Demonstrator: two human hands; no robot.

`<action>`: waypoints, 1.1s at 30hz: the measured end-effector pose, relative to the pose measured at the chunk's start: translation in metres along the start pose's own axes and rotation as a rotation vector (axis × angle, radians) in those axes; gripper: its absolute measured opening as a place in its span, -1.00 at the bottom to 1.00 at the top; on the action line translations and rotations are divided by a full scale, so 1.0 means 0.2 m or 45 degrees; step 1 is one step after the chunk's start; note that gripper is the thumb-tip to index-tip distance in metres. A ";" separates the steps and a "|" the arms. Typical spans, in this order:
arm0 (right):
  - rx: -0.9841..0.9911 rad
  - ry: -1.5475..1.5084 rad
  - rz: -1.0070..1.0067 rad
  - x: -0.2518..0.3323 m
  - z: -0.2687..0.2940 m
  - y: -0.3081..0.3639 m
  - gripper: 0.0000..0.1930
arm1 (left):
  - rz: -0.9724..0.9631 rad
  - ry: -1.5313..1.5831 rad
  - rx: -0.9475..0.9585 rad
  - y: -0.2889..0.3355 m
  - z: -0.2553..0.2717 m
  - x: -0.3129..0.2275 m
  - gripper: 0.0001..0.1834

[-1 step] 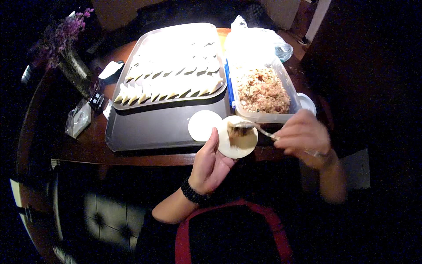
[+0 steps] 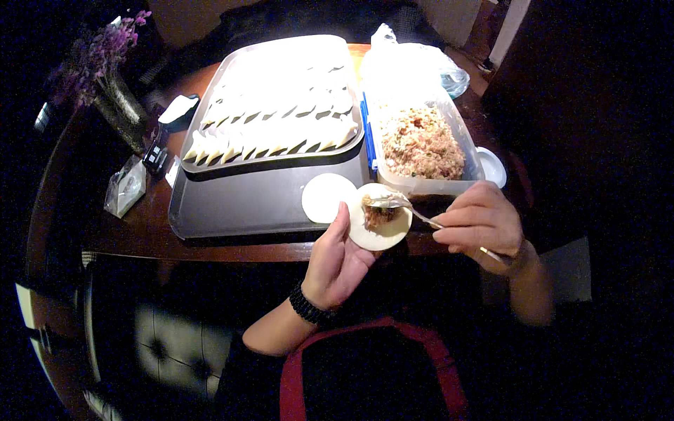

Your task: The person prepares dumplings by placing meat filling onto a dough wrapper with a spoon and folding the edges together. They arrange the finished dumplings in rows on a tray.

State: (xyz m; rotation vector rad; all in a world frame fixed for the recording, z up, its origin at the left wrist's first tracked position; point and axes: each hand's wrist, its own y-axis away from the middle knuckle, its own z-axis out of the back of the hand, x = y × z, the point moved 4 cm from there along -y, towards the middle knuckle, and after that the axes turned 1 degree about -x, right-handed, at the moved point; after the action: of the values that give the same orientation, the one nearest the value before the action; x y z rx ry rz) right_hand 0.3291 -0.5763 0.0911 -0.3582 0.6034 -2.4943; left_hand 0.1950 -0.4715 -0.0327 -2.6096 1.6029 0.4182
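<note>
A round, pale dumpling wrapper (image 2: pixel 390 238) lies across the fingers of my left hand (image 2: pixel 338 261), which is closed lightly around its left side, thumb upward. Brown minced filling (image 2: pixel 380 217) sits in the middle of the wrapper. My right hand (image 2: pixel 483 226) grips a metal spoon (image 2: pixel 423 217) by its handle, and the bowl of the spoon rests against the filling. Another round wrapper (image 2: pixel 328 198) lies on the dark tray (image 2: pixel 263 208), just left of the held one. Beyond my right hand, a clear plastic box (image 2: pixel 421 187) contains a mound of minced filling (image 2: pixel 423 146).
A lighter tray (image 2: pixel 191 149) with rows of folded dumplings (image 2: pixel 281 133) overlaps the dark tray. Behind the box is a clear plastic bag (image 2: pixel 455 78); a white dish (image 2: pixel 493 167) stands at its right. A vase of purple flowers (image 2: pixel 116 102) and a small clear packet (image 2: pixel 126 186) are at left.
My right hand, blurred by motion before, is now sharp and slightly lower at the spoon. The filling looks more bunched up under the spoon. My left hand has barely moved.
</note>
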 end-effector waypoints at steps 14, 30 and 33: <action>-0.197 -0.040 -0.085 0.10 0.01 0.02 -0.80 | -0.021 -0.035 -0.022 0.04 -0.02 -0.01 -0.43; -0.562 0.163 -0.254 0.14 0.03 0.10 -0.88 | -0.132 0.088 0.158 -0.07 -0.20 -0.06 -0.45; -0.525 0.270 -0.227 0.08 0.02 0.09 -0.87 | -0.130 0.105 0.200 -0.13 -0.23 -0.08 -0.47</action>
State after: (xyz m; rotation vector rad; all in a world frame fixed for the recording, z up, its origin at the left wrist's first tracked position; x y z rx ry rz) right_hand 0.3249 -0.5992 0.0872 -0.3110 1.2282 -2.5847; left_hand 0.2198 -0.4549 0.0122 -2.6057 1.4514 0.1737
